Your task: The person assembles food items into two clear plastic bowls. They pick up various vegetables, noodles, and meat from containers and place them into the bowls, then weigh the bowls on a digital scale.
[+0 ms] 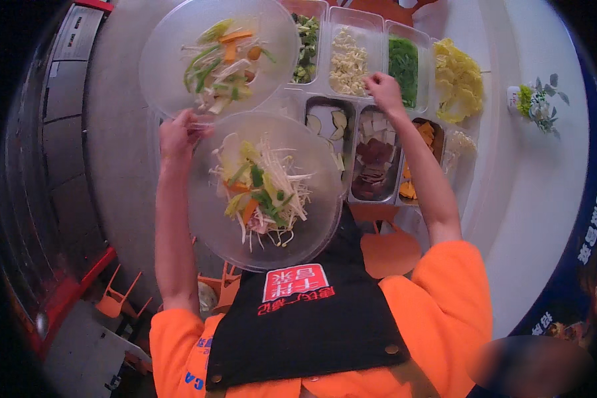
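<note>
My left hand (179, 134) grips the left rim of a clear plastic bowl (212, 225) held in front of my chest. It holds bean sprouts, green leaves and orange strips. A second clear bowl (162, 60) with similar mixed vegetables sits just above it, its lower rim touching my left fingers. Whether that hand also holds this one I cannot tell. My right hand (383, 89) reaches out over the ingredient trays, fingers curled at the edge between the tray of white pieces (348, 63) and the tray of chopped greens (403, 63). What is in those fingers is hidden.
More trays lie around: dark greens (306, 46), pale slices (328, 123), brown and white blocks (373, 159), orange pieces (421, 136). A heap of yellow leaves (458, 79) and a small plant (537, 99) stand on the white counter (530, 199). Orange chairs (388, 252) show below.
</note>
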Available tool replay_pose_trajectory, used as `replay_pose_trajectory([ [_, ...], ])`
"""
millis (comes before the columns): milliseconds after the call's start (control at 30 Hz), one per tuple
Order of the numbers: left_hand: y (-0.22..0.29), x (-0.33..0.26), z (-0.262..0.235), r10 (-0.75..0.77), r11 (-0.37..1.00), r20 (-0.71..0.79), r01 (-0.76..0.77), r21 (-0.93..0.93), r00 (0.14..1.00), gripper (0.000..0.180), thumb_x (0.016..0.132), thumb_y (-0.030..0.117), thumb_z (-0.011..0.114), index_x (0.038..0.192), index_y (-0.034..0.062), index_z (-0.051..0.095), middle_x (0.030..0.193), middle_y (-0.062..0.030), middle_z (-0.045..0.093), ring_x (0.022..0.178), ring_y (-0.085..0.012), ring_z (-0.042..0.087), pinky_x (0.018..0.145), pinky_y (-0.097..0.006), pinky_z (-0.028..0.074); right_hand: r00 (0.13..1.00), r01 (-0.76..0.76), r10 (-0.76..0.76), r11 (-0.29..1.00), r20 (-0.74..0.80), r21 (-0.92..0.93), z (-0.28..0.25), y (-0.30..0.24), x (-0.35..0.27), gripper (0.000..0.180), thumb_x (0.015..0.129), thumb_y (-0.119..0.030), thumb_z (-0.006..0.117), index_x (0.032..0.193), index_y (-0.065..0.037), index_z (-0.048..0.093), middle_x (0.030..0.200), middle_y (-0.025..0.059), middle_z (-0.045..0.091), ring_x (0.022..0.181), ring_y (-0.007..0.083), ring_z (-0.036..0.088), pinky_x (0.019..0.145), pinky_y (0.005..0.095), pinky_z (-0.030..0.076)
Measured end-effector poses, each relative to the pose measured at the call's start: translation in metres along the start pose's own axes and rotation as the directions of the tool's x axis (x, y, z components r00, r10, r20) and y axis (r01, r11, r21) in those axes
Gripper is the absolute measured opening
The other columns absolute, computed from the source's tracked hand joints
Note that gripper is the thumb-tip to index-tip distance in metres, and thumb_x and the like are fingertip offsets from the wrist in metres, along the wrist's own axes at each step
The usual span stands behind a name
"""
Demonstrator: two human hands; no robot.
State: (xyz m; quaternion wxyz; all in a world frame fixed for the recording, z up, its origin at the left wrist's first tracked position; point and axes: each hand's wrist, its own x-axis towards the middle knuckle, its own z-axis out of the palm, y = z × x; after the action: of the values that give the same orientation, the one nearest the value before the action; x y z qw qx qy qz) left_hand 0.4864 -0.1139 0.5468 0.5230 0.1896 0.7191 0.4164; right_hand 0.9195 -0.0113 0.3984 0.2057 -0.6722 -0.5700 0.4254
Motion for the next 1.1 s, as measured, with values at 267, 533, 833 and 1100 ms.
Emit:
replay_pose_trajectory([
  [267, 0.002, -0.003, -0.015, 0.004, 1.0, -0.017, -0.004, -0.003, 1.0, 0.029, 0.089, 0.013, 0.045, 0.108, -0.0087, 0.05, 0.086, -0.023, 0.066, 0.064, -0.0225, 0.065, 0.054, -0.029, 0.053, 0.979, 0.099, -0.18, 0.834, -0.099, -0.542, 0.062, 0.051, 0.1, 0.044, 0.073, -0.018, 0.065, 0.116, -0.009, 0.059, 0.098, 0.0222, 0.062, 0.095, 0.0328, 0.06, 0.085, 0.0416, 0.047],
  [533, 0.002, -0.01, -0.015, -0.078, 0.996, -0.087, 0.081, 0.035, 0.993, 0.039, 0.085, 0.009, 0.045, 0.119, -0.0113, 0.044, 0.089, -0.0234, 0.066, 0.064, -0.0222, 0.064, 0.055, -0.028, 0.053, 0.989, 0.148, -0.143, 0.92, 0.042, -0.364, 0.047, 0.051, 0.101, 0.023, 0.075, -0.013, 0.057, 0.097, -0.006, 0.063, 0.099, 0.0206, 0.061, 0.093, 0.0392, 0.058, 0.08, 0.0452, 0.047],
  [833, 0.002, 0.002, -0.008, -0.082, 0.994, -0.053, 0.086, 0.064, 0.995, 0.04, 0.085, 0.009, 0.044, 0.12, -0.012, 0.043, 0.09, -0.0232, 0.066, 0.06, -0.0214, 0.063, 0.056, -0.029, 0.053, 0.954, 0.101, -0.253, 0.777, -0.163, -0.621, 0.068, 0.027, 0.089, 0.024, 0.077, -0.009, 0.057, 0.1, -0.007, 0.063, 0.089, 0.0191, 0.062, 0.091, 0.0361, 0.059, 0.08, 0.0451, 0.048],
  [1100, 0.008, -0.005, 0.003, -0.087, 0.995, -0.033, 0.088, 0.042, 0.996, 0.04, 0.087, 0.009, 0.044, 0.121, -0.0113, 0.042, 0.089, -0.0224, 0.066, 0.058, -0.0207, 0.062, 0.055, -0.028, 0.053, 0.987, 0.089, -0.125, 0.947, -0.098, -0.309, 0.062, 0.04, 0.106, 0.023, 0.077, -0.008, 0.06, 0.099, -0.006, 0.065, 0.086, 0.0135, 0.063, 0.081, 0.0273, 0.063, 0.072, 0.0379, 0.051],
])
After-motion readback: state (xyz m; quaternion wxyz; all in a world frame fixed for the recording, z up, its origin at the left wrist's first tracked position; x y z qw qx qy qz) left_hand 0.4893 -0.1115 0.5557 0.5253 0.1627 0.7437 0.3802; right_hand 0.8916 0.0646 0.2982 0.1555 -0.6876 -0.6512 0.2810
